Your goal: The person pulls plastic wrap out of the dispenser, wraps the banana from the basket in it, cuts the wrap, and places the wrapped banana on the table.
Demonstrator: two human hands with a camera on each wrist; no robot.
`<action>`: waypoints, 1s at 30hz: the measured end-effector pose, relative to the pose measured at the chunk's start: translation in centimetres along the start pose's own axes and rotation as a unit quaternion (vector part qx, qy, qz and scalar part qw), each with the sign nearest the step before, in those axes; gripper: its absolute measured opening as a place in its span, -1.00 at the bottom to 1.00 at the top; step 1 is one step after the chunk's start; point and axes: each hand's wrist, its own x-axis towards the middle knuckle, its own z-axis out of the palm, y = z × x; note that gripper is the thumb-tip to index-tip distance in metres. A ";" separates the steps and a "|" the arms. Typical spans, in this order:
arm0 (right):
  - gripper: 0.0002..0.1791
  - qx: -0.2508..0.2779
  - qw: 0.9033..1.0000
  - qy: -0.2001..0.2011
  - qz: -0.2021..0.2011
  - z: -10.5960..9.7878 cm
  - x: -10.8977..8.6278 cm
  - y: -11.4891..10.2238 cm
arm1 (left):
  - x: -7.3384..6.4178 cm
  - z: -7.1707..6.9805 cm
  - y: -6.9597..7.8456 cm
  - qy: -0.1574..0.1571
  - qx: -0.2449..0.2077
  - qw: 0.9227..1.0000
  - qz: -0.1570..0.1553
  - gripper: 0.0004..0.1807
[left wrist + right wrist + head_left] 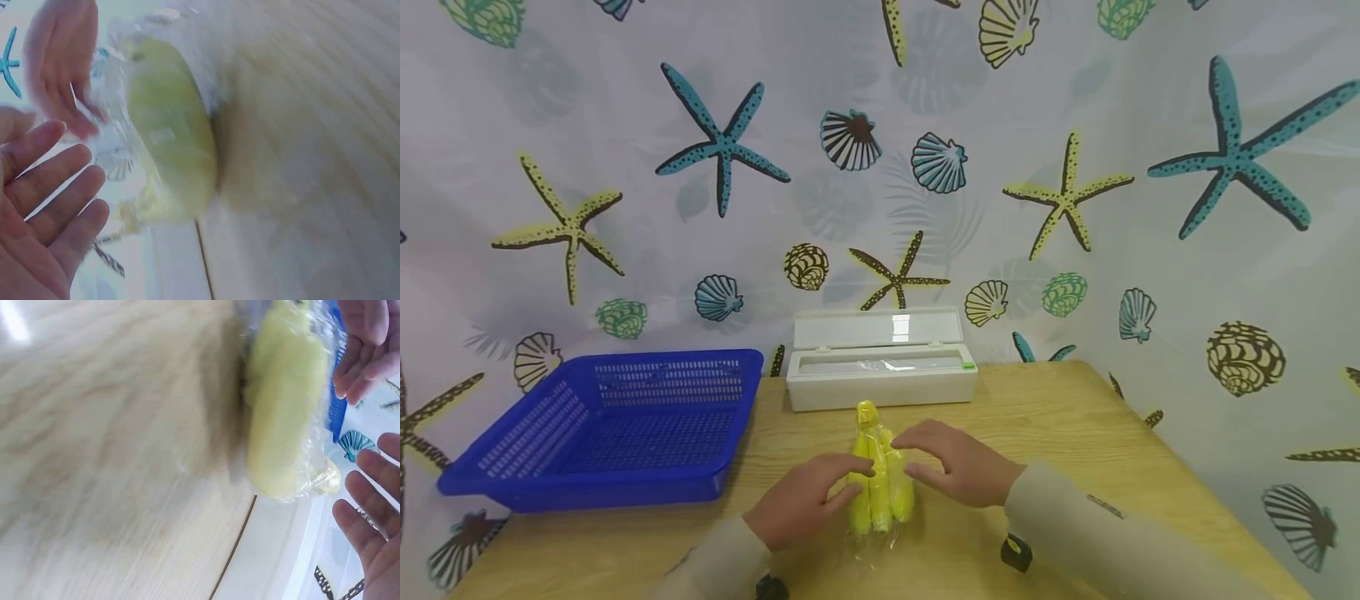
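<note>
A bunch of yellow bananas (pixel 880 483) lies on the wooden table, wrapped in clear plastic film that shines and crinkles in both wrist views. My left hand (pixel 808 496) hovers at the left of the bunch, fingers extended and slightly spread. On the other side is my right hand (pixel 958 462), its fingers likewise loose and apart. Neither hand holds anything. In the left wrist view a gap shows between the left fingers (pixel 69 187) and the wrapped bananas (pixel 172 131). A loose end of film trails below the bunch, towards me.
Behind the bananas stands a white film dispenser box (pixel 883 390), its lid (pixel 850 331) raised and film showing inside. A blue plastic basket (pixel 715 475) sits at the left of the table. A curtain with starfish and shells hangs behind and at the right.
</note>
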 end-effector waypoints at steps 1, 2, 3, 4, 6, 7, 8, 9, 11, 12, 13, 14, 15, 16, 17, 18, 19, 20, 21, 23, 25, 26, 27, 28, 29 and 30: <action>-0.47 -0.032 0.999 -0.009 -0.023 0.1 -0.4 -0.2 | -0.4 -0.1 -0.4 0.007 0.014 1.000 0.004 -0.67; -0.45 -0.067 0.997 -0.016 -0.046 0.3 -0.6 -0.4 | -0.7 -0.1 -0.8 0.008 0.034 0.999 0.009 -0.67; -0.42 -0.099 0.993 -0.021 -0.068 0.5 -0.9 -0.5 | -1.0 -0.1 -1.2 0.007 0.054 0.998 0.015 -0.65; -0.39 -0.124 0.988 -0.026 -0.088 0.7 -1.0 -0.7 | -1.3 -0.1 -1.5 0.003 0.070 0.997 0.021 -0.62; -0.34 -0.166 0.978 -0.033 -0.120 1.0 -1.2 -0.9 | -1.7 0.0 -1.9 -0.004 0.093 0.995 0.036 -0.55; -0.32 -0.184 0.974 -0.036 -0.131 1.2 -1.2 -1.0 | -1.8 0.1 -2.0 -0.007 0.100 0.994 0.043 -0.53; -0.32 -0.196 0.970 -0.039 -0.137 1.4 -1.2 -1.1 | -1.9 0.3 -2.1 -0.009 0.105 0.993 0.045 -0.51; -0.32 -0.206 0.967 -0.041 -0.144 1.6 -1.2 -1.1 | -1.9 0.5 -2.1 -0.009 0.103 0.994 0.046 -0.49; -0.35 -0.214 0.964 -0.043 -0.152 2.0 -1.1 -1.1 | -1.7 1.0 -2.1 -0.008 0.101 0.994 0.049 -0.44; -0.36 -0.217 0.963 -0.044 -0.155 2.2 -1.0 -1.1 | -1.6 1.2 -2.1 -0.008 0.102 0.994 0.050 -0.42; -0.38 -0.219 0.962 -0.046 -0.157 2.4 -0.9 -1.0 | -1.5 1.5 -2.1 -0.008 0.103 0.993 0.049 -0.40; -0.40 -0.220 0.961 -0.046 -0.158 2.6 -0.9 -1.0 | -1.4 1.7 -2.0 -0.010 0.102 0.994 0.046 -0.38; -0.42 -0.221 0.961 -0.045 -0.161 2.8 -0.8 -0.9 | -1.3 1.8 -1.8 -0.012 0.101 0.994 0.045 -0.37; -0.44 -0.221 0.960 -0.045 -0.163 2.9 -0.7 -0.8 | -1.2 1.8 -1.6 -0.020 0.098 0.994 0.040 -0.35; -0.47 -0.224 0.960 -0.045 -0.162 3.0 -0.6 -0.9 | -1.1 1.8 -1.3 -0.030 0.094 0.995 0.032 -0.36; -0.51 -0.224 0.961 -0.046 -0.159 3.1 -0.6 -0.9 | -0.9 1.7 -0.9 -0.042 0.089 0.995 0.025 -0.39; -0.55 -0.223 0.961 -0.046 -0.158 3.2 -0.5 -0.9 | -0.8 1.6 -0.6 -0.052 0.087 0.995 0.021 -0.43; -0.59 -0.222 0.961 -0.046 -0.156 3.3 -0.5 -1.0 | -0.6 1.4 -0.3 -0.063 0.082 0.994 0.016 -0.47; -0.63 -0.222 0.962 -0.046 -0.156 3.3 -0.4 -1.0 | -0.5 1.2 0.0 -0.073 0.080 0.994 0.013 -0.52; -0.70 -0.217 0.963 -0.047 -0.150 3.3 -0.4 -1.2 | -0.2 1.0 0.3 -0.082 0.077 0.993 0.020 -0.65; -0.73 -0.217 0.963 -0.042 -0.152 3.3 -0.3 -1.2 | -0.1 0.9 0.4 -0.074 0.078 0.994 0.037 -0.77; -0.74 -0.219 0.963 -0.039 -0.154 3.3 -0.3 -1.2 | 0.0 0.9 0.3 -0.069 0.077 0.994 0.043 -0.81; -0.75 -0.222 0.962 -0.034 -0.156 3.4 -0.2 -1.3 | 0.0 0.9 0.3 -0.065 0.077 0.994 0.047 -0.86; -0.76 -0.223 0.962 -0.029 -0.157 3.4 -0.2 -1.3 | 0.1 0.9 0.3 -0.060 0.077 0.994 0.050 -0.89; -0.76 -0.225 0.961 -0.023 -0.159 3.5 -0.1 -1.4 | 0.2 0.9 0.3 -0.057 0.075 0.994 0.048 -0.92; -0.76 -0.230 0.960 -0.015 -0.162 3.5 -0.1 -1.4 | 0.3 0.9 0.3 -0.056 0.074 0.995 0.045 -0.93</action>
